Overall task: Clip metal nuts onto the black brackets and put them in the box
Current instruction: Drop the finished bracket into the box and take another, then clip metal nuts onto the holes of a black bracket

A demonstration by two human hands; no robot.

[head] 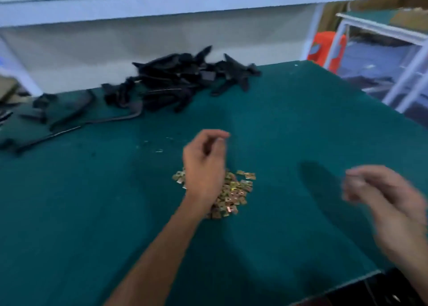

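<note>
A heap of small brass-coloured metal nuts [234, 194] lies on the green table [289, 120] near the middle. My left hand [203, 164] hovers over the heap's left part, fingers loosely curled, thumb and forefinger close together; I see nothing between them. My forearm hides part of the heap. My right hand [382, 194] is at the right, above the table, smeared by motion, with curled fingers; whether it holds anything is not visible. A pile of black brackets [176, 81] lies at the table's far edge, well beyond both hands.
More black brackets and long thin black parts [60, 116] lie scattered at the far left. A white shelf [162, 2] runs above the table's back. A white frame rack [407, 58] and an orange object [324, 48] stand off to the right. Something dark [382, 289] sits below the table's near right edge.
</note>
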